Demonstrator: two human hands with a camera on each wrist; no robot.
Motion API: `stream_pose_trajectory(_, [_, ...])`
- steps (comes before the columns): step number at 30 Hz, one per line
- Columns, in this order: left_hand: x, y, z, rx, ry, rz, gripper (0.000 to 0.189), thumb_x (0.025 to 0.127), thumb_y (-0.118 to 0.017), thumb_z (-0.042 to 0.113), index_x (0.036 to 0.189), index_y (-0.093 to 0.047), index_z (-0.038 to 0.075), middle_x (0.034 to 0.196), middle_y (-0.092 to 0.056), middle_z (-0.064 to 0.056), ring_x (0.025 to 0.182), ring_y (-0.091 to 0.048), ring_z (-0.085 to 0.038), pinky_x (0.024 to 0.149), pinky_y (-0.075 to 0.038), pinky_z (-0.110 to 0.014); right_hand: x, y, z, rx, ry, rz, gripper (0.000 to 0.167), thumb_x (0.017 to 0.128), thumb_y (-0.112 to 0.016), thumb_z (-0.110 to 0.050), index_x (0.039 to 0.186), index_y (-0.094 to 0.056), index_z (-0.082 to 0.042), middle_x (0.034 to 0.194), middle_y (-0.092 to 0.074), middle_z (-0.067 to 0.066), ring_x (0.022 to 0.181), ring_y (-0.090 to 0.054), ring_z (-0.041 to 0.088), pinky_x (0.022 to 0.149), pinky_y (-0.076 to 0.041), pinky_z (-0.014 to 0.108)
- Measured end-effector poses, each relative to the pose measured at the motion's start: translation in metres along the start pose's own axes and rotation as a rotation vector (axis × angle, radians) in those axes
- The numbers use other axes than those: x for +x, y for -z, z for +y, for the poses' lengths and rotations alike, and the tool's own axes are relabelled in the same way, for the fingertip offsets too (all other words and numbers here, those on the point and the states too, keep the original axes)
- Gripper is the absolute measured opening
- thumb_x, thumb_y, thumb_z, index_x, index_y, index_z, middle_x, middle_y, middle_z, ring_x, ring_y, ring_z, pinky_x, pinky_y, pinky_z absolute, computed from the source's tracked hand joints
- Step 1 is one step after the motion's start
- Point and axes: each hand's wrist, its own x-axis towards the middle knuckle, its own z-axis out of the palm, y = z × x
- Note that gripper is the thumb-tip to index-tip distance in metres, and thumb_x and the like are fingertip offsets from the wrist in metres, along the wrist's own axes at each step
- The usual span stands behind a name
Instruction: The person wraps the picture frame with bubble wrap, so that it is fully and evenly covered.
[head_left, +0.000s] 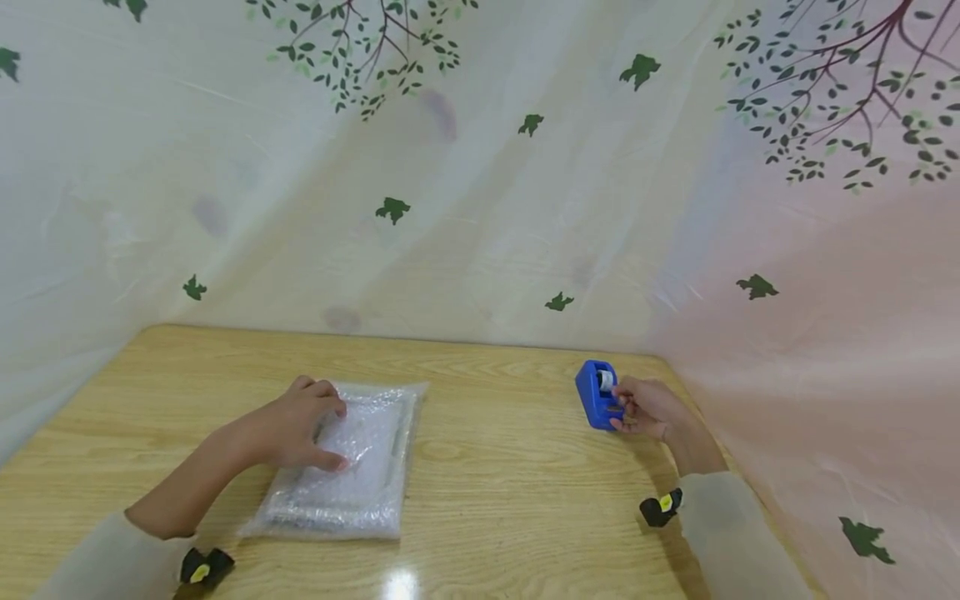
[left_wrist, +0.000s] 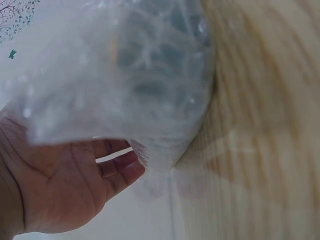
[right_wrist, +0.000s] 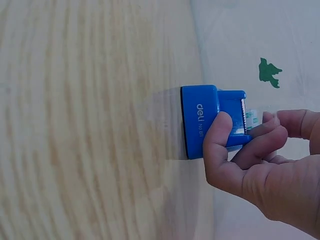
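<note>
A flat package in bubble wrap (head_left: 360,454) lies on the left of the table, a framed shape showing through the wrap. My left hand (head_left: 303,425) lies over its left part, thumb and fingers spread apart. In the left wrist view, the wrap (left_wrist: 150,75) covers part of the palm, and some fingers reach along its edge. To the right stands a blue tape dispenser (head_left: 597,408) holding a white-cored roll. My right hand (head_left: 648,407) grips its front end. In the right wrist view the thumb presses the dispenser's front (right_wrist: 200,140), while other fingers curl beside the toothed cutter.
The wooden table (head_left: 495,483) runs back to a pale cloth (head_left: 480,233) printed with leaves and branches. This cloth also closes in both sides. On each sleeve cuff sits a small black and yellow piece (head_left: 662,507).
</note>
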Motion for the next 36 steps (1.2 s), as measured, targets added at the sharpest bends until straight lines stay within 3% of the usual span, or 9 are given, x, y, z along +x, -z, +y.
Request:
stream_pose_trajectory(3, [0.001, -0.001, -0.001, 0.007, -0.004, 0.000, 0.073, 0.077, -0.082, 0.061, 0.123, -0.067, 0.007, 0.125, -0.058, -0.011, 0.120, -0.044, -0.040, 0.095, -0.046, -0.056, -0.004, 0.001, 0.002, 0.041, 0.013, -0.005, 0.026, 0.098, -0.042, -0.006, 0.075, -0.054, -0.008, 0.064, -0.046, -0.006, 0.053, -0.039, 0.007, 0.075, -0.058, 0.036])
stream_pose_trajectory(9, [0.002, -0.001, -0.005, 0.001, 0.002, -0.005, 0.074, 0.076, -0.082, 0.062, 0.123, -0.066, 0.007, 0.126, -0.057, -0.013, 0.121, -0.044, -0.041, 0.095, -0.046, -0.058, -0.010, 0.000, 0.005, 0.225, 0.029, -0.014, 0.036, 0.096, -0.035, -0.002, 0.064, -0.043, -0.016, 0.058, -0.046, -0.006, 0.050, -0.036, 0.007, 0.086, -0.058, 0.042])
stream_pose_trajectory(18, [0.006, 0.000, -0.008, -0.011, -0.009, -0.005, 0.074, 0.076, -0.082, 0.063, 0.123, -0.067, 0.007, 0.127, -0.057, -0.012, 0.118, -0.045, -0.038, 0.094, -0.047, -0.056, -0.019, -0.006, 0.008, 0.426, 0.018, 0.025, 0.038, 0.094, -0.030, 0.000, 0.061, -0.044, -0.013, 0.053, -0.048, -0.004, 0.048, -0.041, 0.010, 0.088, -0.057, 0.049])
stream_pose_trajectory(21, [0.007, 0.000, -0.010, -0.013, -0.016, -0.004, 0.074, 0.076, -0.082, 0.063, 0.123, -0.066, 0.008, 0.127, -0.057, -0.011, 0.117, -0.045, -0.036, 0.093, -0.047, -0.055, -0.020, -0.005, 0.010, 0.387, 0.014, -0.017, 0.038, 0.093, -0.030, 0.000, 0.060, -0.044, -0.014, 0.054, -0.048, -0.004, 0.049, -0.041, 0.009, 0.089, -0.056, 0.050])
stream_pose_trajectory(25, [0.007, 0.000, -0.009, -0.012, -0.013, -0.008, 0.074, 0.076, -0.081, 0.063, 0.123, -0.066, 0.008, 0.126, -0.057, -0.011, 0.118, -0.045, -0.037, 0.094, -0.046, -0.056, -0.025, -0.004, 0.011, 0.303, -0.015, -0.058, 0.036, 0.102, -0.037, -0.008, 0.069, -0.052, -0.012, 0.058, -0.051, -0.005, 0.051, -0.044, 0.008, 0.090, -0.055, 0.049])
stream_pose_trajectory(31, [0.005, 0.002, -0.007, -0.013, -0.007, -0.011, 0.073, 0.076, -0.082, 0.063, 0.122, -0.066, 0.008, 0.124, -0.057, -0.009, 0.119, -0.043, -0.038, 0.094, -0.046, -0.056, -0.024, -0.005, 0.018, 0.141, -0.049, -0.010, 0.020, 0.109, -0.049, -0.021, 0.099, -0.059, -0.007, 0.062, -0.054, -0.007, 0.052, -0.044, 0.005, 0.089, -0.057, 0.045])
stream_pose_trajectory(36, [0.006, 0.002, -0.008, -0.016, -0.009, -0.015, 0.073, 0.076, -0.081, 0.063, 0.122, -0.066, 0.008, 0.126, -0.056, -0.010, 0.120, -0.043, -0.038, 0.094, -0.046, -0.056, -0.023, -0.007, 0.026, 0.145, -0.103, -0.020, 0.019, 0.110, -0.047, -0.021, 0.101, -0.056, -0.007, 0.064, -0.052, -0.008, 0.054, -0.045, 0.005, 0.083, -0.058, 0.038])
